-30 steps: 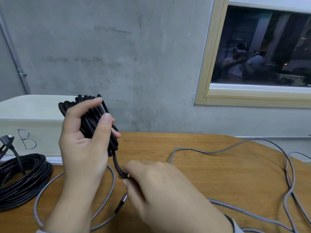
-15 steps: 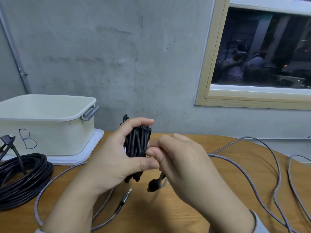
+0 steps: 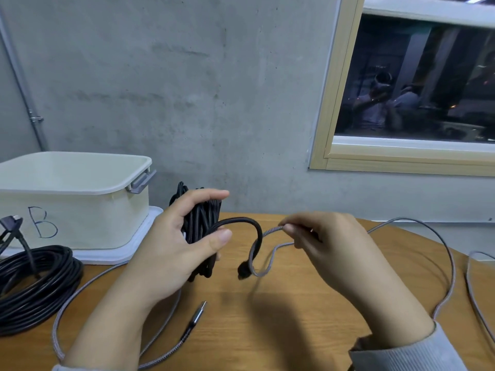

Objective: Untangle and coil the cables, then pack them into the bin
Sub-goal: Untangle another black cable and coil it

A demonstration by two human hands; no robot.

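Observation:
My left hand [image 3: 174, 236] grips a coiled bundle of black cable [image 3: 199, 223] upright above the wooden table [image 3: 294, 317]. The bundle's free end [image 3: 250, 236] arcs out to the right and hangs down to a black plug. My right hand [image 3: 321, 236] pinches a grey braided cable [image 3: 270, 232] whose loop hooks around that black end. The rest of the grey cable trails over the table to the right, and its metal plug [image 3: 198, 314] lies in front of me. The cream bin [image 3: 75, 199], marked "B", stands at the left on a white lid.
A second, larger coil of black cable [image 3: 34, 285] lies on the table at the far left in front of the bin. A concrete wall runs right behind the table, with a wood-framed window [image 3: 412, 84] at the upper right.
The left hand carried the black bundle down from in front of the bin to mid-table. The right hand let go of the black end and now pinches the grey cable, drawn rightward.

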